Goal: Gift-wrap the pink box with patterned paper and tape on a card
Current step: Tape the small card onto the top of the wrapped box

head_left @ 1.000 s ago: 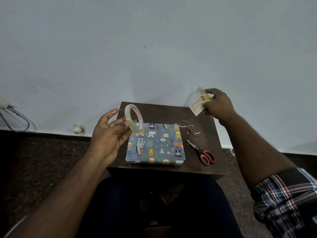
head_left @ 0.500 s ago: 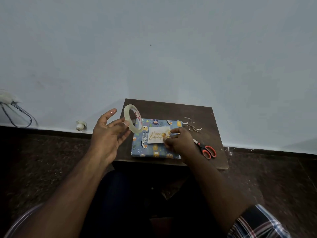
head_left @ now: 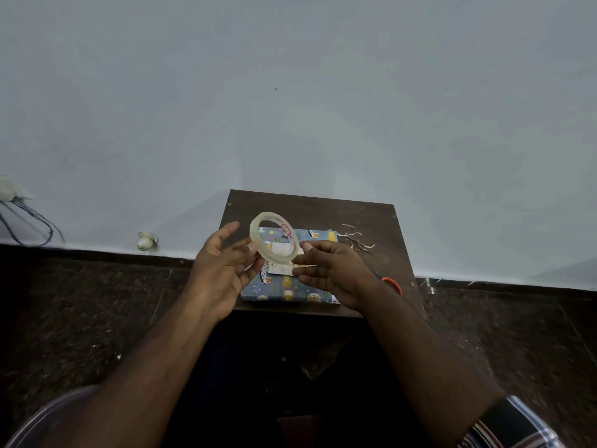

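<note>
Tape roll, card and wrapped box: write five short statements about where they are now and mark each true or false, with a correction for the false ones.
1. The left hand holds the tape roll above the wrapped box. True.
2. The card lies on top of the wrapped box. True.
3. The right hand grips the scissors. False: the scissors lie on the small table, mostly hidden behind that hand, which reaches toward the tape roll.
4. Paper scraps lie on the table right of the box. True.
5. The box is still bare pink. False: patterned paper covers it.
</note>
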Motion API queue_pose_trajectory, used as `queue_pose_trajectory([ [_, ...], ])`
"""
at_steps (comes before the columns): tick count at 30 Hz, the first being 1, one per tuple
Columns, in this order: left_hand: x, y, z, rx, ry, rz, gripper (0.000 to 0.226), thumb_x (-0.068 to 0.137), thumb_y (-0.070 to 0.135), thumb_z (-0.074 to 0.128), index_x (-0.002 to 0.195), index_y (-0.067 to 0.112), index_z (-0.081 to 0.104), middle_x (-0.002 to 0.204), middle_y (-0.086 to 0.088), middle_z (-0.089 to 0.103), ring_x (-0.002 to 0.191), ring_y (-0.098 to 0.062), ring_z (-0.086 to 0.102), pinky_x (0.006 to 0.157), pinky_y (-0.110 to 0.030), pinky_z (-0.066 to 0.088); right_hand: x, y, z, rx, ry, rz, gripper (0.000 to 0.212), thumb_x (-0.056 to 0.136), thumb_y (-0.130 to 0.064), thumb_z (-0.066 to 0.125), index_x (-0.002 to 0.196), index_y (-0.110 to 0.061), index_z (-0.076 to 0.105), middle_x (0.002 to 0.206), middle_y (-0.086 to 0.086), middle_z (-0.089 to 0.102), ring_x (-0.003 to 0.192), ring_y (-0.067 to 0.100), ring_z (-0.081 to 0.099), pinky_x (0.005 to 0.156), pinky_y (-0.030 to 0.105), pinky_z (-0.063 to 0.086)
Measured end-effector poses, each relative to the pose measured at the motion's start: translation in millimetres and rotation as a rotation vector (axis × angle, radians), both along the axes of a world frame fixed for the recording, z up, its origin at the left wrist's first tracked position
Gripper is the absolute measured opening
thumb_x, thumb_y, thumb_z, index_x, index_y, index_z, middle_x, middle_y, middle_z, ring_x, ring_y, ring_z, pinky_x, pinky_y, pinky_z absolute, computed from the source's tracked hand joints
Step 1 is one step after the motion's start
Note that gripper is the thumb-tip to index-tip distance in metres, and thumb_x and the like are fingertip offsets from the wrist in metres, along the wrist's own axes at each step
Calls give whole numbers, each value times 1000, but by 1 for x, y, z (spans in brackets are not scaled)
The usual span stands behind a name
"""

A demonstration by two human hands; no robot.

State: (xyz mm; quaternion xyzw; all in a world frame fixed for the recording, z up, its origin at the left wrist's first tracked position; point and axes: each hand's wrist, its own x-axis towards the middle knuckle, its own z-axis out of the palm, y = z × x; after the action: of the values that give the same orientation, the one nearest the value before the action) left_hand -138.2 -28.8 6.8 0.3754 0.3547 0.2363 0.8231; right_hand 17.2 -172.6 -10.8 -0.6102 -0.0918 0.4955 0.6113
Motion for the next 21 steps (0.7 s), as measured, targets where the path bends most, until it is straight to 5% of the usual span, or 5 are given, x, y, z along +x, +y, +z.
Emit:
queue_pose_trajectory([
  [8, 18, -16, -7, 51, 53, -89, 52, 91, -8, 64, 131, 26, 57, 123, -13, 68, 110, -29, 70, 82, -36, 60, 11, -9, -3, -47, -123, -119, 24, 94, -19, 69, 113, -4, 68, 99, 15, 71, 77, 24, 68, 65, 31, 59],
  [12, 8, -11, 1, 228, 65, -165, 63, 89, -6, 67, 137, 32, 54, 112, -18, 71, 109, -30, 71, 95, -42, 57, 14, -10, 11, -31, -373, -145, 19, 94, -13, 69, 112, -10, 70, 96, 12, 73, 76, 18, 65, 62, 28, 53],
  [16, -1, -9, 14, 411, 103, -250, 68, 88, -1, 71, 137, 42, 56, 108, -18, 72, 104, -25, 72, 86, -34, 58, 1, 6, 51, 134, -609, -101, 21, 90, -8, 72, 110, -14, 70, 96, 11, 75, 79, 11, 69, 64, 22, 54],
  [21, -6, -10, 26, 453, 64, -304, 70, 88, -2, 70, 137, 47, 56, 103, -13, 73, 105, -29, 72, 102, -53, 52, -13, 29, 81, 177, -659, -21, 22, 88, -7, 73, 109, -11, 69, 95, 5, 77, 83, 9, 73, 65, 14, 49],
])
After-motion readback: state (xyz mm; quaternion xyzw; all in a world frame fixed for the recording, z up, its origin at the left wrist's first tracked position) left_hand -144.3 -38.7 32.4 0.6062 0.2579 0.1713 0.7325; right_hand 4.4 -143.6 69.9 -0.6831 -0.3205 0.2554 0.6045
